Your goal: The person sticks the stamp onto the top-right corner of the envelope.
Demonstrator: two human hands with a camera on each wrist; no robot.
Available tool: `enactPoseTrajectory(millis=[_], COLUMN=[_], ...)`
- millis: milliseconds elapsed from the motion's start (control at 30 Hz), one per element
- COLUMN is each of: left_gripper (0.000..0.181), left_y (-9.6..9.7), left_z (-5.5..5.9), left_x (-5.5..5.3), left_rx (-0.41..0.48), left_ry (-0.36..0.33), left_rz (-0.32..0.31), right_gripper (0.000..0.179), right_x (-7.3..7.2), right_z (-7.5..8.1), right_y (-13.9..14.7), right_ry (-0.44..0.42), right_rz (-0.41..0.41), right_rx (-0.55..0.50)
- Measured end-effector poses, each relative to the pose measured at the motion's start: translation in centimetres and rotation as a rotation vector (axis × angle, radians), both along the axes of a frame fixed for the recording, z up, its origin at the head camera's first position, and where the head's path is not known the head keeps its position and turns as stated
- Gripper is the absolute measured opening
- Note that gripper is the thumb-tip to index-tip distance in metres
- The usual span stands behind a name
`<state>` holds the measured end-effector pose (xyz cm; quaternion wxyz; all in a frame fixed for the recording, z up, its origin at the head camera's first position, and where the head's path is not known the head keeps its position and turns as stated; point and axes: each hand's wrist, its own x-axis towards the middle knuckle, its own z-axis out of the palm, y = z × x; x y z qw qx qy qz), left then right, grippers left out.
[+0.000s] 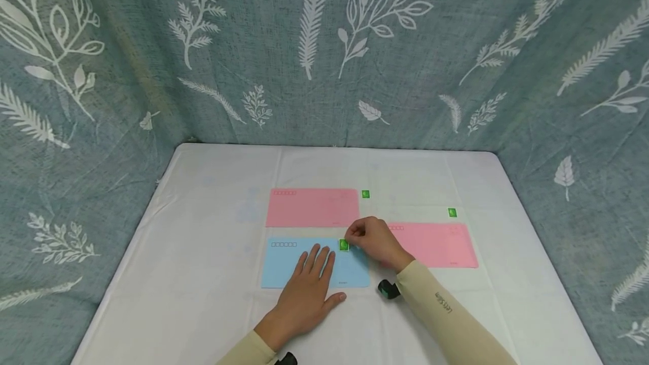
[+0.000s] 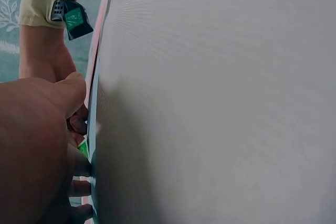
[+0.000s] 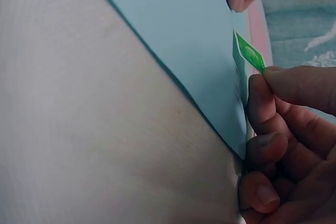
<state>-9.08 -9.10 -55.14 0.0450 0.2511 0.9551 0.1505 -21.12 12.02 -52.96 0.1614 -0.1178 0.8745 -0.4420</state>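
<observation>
My right hand pinches the green stamp by one corner, jutting ahead of the fingers; my left hand lies fingers spread on the blue envelope. Probably light, easily creased: edges only.

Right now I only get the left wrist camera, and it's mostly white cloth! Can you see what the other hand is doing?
Observer: The right hand pinches a green stamp between thumb and finger.
Operator: Cool! Are there more stamps?
Observer: Yes, two lie on the white tablecloth: one stamp right of the far pink envelope, another stamp just beyond the nearer pink envelope.
Operator: And which bit of the blue envelope is the pinched one over?
Observer: The far right part of the blue envelope.
</observation>
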Motion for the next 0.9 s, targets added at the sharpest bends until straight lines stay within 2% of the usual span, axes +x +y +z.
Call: enactPoseTrajectory(millis=[133,267,700,900], left_gripper=[0.082,0.080,0.084,0.083], left_y=[0.3,0.4,0.7,0.8], left_z=[0.8,1.2,1.2,1.1], left_x=[-0.1,-0.3,-0.6,-0.7], left_rx=[-0.036,-0.062,-0.093,-0.096], left_ry=[-0.013,-0.006,-0.012,0.007], left_rz=[-0.001,0.000,0.007,0.012], right_gripper=[0.013,0.013,0.013,0.013], right_x=[0.0,-0.1,0.0,0.0], right_z=[-0.1,-0.2,-0.4,-0.3], right_y=[-0.1,-0.2,-0.2,-0.2], right_ry=[0.008,0.017,0.039,0.050], right_rz=[0.004,0.004,0.020,0.022], right_rx=[0.015,0.023,0.044,0.060])
